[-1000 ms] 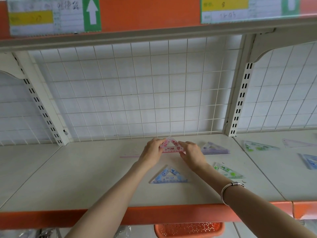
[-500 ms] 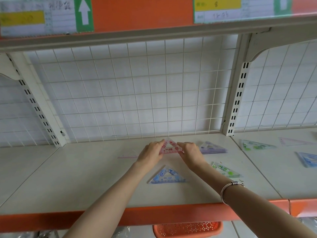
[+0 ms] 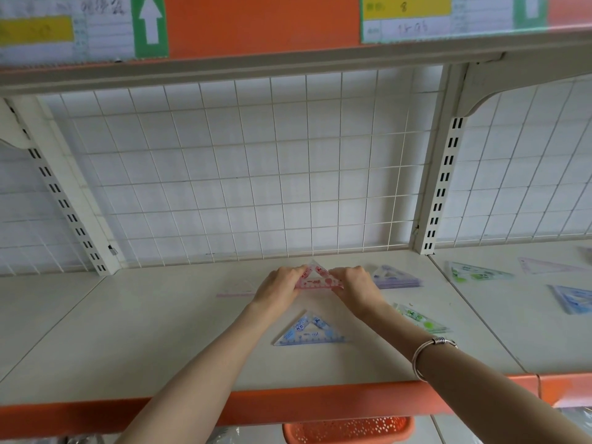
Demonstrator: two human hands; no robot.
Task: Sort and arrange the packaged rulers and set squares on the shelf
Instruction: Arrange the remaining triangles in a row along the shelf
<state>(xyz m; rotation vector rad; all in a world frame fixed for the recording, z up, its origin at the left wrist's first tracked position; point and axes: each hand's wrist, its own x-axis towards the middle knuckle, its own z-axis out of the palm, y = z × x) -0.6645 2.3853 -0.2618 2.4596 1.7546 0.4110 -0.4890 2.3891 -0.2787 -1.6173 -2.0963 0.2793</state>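
Two hands hold one item. The left hand [image 3: 278,285] pinches the left corner of the pink square [image 3: 315,278], and the right hand [image 3: 355,285] pinches its right corner. The fingers of both hands are curled onto the sloping edges. The pink square sits between the hands, apex pointing away from the person and long edge facing the person. Whether the long edge rests on the shelf [image 3: 144,331] or is raised off it cannot be told.

Positions relative to the hands:

- Blue square [image 3: 309,331]: flat on the shelf, nearer the person than both hands, between the two forearms, apart from the pink square.
- Purple stack [image 3: 394,278]: just beside the right hand, on its right.
- Green square [image 3: 419,320]: right of the right wrist, flat, with its near end close to the forearm.
- Pink ruler [image 3: 235,295]: left of the left hand, flat, with its right end reaching the hand.
- Second green square [image 3: 477,273], pale square [image 3: 544,265] and edge square [image 3: 573,299]: well to the right of the right hand, past the seam in the shelf. All three lie flat and apart from one another.
- Bracelet [image 3: 432,347]: on the right forearm, behind the wrist.
- Grid [image 3: 256,171]: upright behind both hands, along the back of the shelf.
- Basket [image 3: 346,427]: below the orange front edge, beneath the forearms, only partly in view.
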